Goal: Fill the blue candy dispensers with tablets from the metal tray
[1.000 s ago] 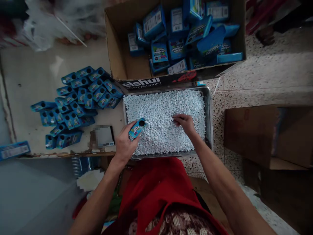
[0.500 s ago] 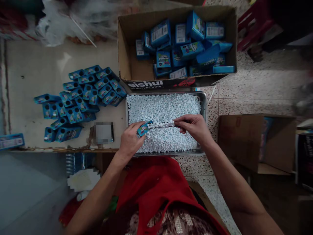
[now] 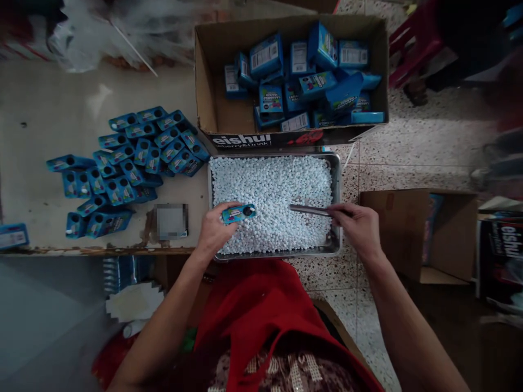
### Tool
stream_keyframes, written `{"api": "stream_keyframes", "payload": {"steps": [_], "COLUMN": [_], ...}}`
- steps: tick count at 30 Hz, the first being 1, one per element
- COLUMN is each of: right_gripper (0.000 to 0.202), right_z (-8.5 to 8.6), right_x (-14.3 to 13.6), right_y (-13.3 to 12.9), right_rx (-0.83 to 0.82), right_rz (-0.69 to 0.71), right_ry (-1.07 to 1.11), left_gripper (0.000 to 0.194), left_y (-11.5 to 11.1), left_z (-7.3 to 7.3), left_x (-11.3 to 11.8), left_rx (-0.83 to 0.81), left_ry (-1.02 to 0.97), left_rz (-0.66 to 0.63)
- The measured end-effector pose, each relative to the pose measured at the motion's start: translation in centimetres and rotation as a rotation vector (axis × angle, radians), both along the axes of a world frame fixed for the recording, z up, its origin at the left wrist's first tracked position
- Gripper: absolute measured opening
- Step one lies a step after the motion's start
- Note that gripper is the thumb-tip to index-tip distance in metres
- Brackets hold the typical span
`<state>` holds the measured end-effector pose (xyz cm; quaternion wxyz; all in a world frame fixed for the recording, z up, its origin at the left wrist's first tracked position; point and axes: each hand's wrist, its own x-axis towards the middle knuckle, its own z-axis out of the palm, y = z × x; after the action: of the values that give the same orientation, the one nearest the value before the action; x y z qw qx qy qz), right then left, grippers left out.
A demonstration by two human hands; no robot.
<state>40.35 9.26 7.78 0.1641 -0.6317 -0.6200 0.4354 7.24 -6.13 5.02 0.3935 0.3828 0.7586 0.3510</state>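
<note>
A small blue candy box (image 3: 233,214) is gripped in my left hand (image 3: 213,231), over the left part of a metal tray (image 3: 337,228). A dark round opening shows at the box's right end, with a white bit beside it. Small white candies (image 3: 269,177) fill the tray. My right hand (image 3: 354,224), at the tray's right edge, pinches a narrow, dark metal scoop (image 3: 311,210). The scoop points left, its far end among the candies, apart from the box.
Several blue boxes with round openings (image 3: 133,171) stand grouped on the table (image 3: 61,109) at left. A cardboard carton (image 3: 206,81) holding more blue boxes sits behind the tray. An open cardboard box (image 3: 392,234) is at right. A pale, blurred-out square (image 3: 171,221) lies near the table's front edge.
My right hand has drawn the scoop right, away from the box, and lowered its end into the candies. Candies that lay along the scoop are gone from it. The box's opening now shows.
</note>
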Motion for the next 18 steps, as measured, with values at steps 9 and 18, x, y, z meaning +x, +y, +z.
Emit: {"api": "stream_keyframes", "payload": {"steps": [9, 18], "right_gripper": [0.040, 0.027], "right_z": [-17.1, -8.4], "right_x": [-6.2, -5.1], "right_y": [-3.4, -1.1], "right_rx": [-0.355, -0.467], "right_rz": [-0.074, -0.038], "right_ry": [0.328, 0.533], "left_gripper": [0.048, 0.050], "left_y": [-1.7, -1.2], "left_z": [-0.1, 0.3], "left_x": [0.5, -0.1], "left_rx": [-0.091, -0.040], "left_ry": [-0.028, 0.265], "left_rz": [0.177, 0.032]}}
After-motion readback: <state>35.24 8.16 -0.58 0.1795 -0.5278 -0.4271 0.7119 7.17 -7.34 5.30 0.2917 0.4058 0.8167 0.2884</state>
